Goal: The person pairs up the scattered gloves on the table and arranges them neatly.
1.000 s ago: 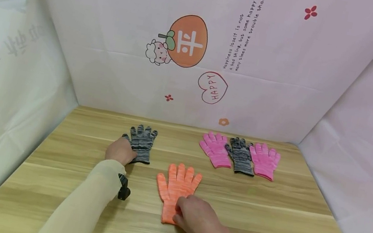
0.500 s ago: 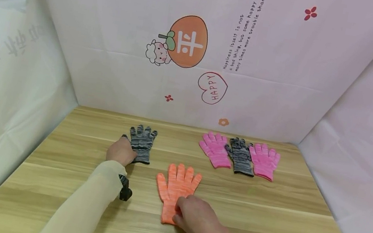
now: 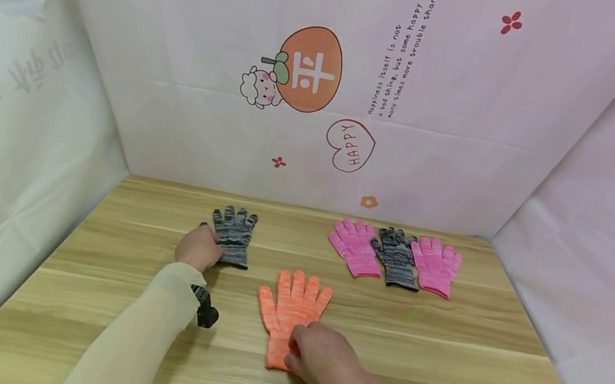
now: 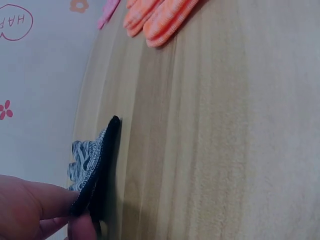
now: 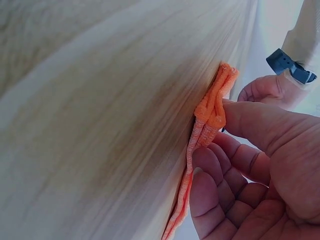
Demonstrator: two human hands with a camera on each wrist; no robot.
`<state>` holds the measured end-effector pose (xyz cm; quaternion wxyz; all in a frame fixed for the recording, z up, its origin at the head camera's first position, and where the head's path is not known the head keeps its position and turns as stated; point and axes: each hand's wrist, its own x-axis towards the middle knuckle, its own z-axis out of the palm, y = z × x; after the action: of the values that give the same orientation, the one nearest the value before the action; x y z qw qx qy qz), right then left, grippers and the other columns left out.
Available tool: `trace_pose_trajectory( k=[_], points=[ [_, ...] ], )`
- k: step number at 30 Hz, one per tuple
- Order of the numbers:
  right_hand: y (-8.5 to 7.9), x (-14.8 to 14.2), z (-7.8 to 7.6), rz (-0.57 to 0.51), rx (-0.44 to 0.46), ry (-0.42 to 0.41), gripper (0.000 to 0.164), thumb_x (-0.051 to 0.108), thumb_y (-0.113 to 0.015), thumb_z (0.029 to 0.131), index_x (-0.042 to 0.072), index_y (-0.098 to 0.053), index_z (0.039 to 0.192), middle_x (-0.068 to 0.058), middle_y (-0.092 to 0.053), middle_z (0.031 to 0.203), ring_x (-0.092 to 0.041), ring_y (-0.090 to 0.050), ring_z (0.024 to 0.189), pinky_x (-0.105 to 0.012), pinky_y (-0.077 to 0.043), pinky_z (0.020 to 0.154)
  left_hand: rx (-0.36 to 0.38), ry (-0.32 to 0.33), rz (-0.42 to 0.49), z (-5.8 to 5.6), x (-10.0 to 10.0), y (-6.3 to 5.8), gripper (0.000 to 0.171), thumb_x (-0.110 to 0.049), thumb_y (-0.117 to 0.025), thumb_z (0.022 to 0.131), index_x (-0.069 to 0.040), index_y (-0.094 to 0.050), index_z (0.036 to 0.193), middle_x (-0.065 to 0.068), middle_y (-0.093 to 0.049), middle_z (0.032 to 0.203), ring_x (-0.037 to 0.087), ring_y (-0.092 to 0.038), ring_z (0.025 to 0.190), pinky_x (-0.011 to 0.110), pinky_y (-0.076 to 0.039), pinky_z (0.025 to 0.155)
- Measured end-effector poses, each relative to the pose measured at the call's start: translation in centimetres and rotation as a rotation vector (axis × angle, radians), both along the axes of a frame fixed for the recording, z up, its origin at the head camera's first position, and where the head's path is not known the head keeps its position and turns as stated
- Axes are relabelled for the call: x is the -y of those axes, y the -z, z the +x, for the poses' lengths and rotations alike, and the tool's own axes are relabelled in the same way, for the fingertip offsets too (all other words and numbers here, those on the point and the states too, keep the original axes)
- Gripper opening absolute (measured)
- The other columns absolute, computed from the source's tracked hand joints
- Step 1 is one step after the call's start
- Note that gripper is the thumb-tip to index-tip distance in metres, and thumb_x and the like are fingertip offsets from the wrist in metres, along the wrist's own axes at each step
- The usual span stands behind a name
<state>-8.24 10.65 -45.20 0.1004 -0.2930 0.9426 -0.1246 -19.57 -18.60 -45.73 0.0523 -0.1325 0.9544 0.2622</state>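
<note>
In the head view, my left hand (image 3: 199, 248) is at the left side of a grey-and-black striped knit glove (image 3: 234, 237), which lies with its fingers toward the back wall. The left wrist view shows the thumb and fingers pinching the black cuff edge (image 4: 95, 175), raised off the tabletop. Nearer the front, my right hand (image 3: 329, 364) grips the lower right part of an orange knit glove (image 3: 293, 309), its fingers curled. A fold of orange fabric (image 5: 212, 117) bulges between thumb and fingertips in the right wrist view; the rest of that glove lies flat.
At the back right lie a pink glove (image 3: 356, 247), another grey-black glove (image 3: 397, 257) and a second pink glove (image 3: 434, 266), side by side. White printed sheeting (image 3: 452, 108) encloses the wooden tabletop (image 3: 438, 359) at the back and both sides.
The grey-black glove under my left hand has shifted very slightly left, its cuff marginally farther back. My right hand and the orange glove stay put.
</note>
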Motion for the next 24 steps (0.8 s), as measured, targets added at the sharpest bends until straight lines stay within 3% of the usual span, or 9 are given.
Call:
trace_pose_trajectory(
  k=[6,18,24],
  points=[
    [-0.01,0.05,0.02,0.003,0.001,0.000,0.016,0.025,-0.078,0.090,0.018,-0.064,0.086,0.008,-0.054,0.072,-0.008,-0.046,0.064,-0.028,-0.044,0.060,0.015,0.004,0.020,-0.08,-0.23,-0.45,0.034,-0.014,-0.056,0.101,-0.001,-0.068,0.130,0.021,-0.067,0.133,0.041,-0.064,0.121,0.052,-0.052,0.100],
    [0.13,-0.02,0.08,-0.016,-0.009,-0.005,0.016,0.024,-0.078,0.090,0.018,-0.064,0.085,0.008,-0.053,0.072,-0.008,-0.046,0.063,-0.028,-0.044,0.059,-0.053,-0.029,0.026,0.22,0.20,-0.44,0.028,-0.020,-0.063,0.100,-0.004,-0.075,0.120,0.018,-0.072,0.125,0.038,-0.068,0.113,0.051,-0.054,0.094],
    [0.18,-0.08,0.04,-0.014,-0.014,-0.008,0.016,0.025,-0.078,0.090,0.018,-0.064,0.086,0.008,-0.054,0.072,-0.007,-0.046,0.064,-0.028,-0.044,0.059,-0.072,-0.024,0.073,0.26,0.51,-0.36,0.029,-0.016,-0.062,0.100,-0.004,-0.072,0.125,0.019,-0.069,0.131,0.040,-0.065,0.118,0.052,-0.052,0.097]
  ],
)
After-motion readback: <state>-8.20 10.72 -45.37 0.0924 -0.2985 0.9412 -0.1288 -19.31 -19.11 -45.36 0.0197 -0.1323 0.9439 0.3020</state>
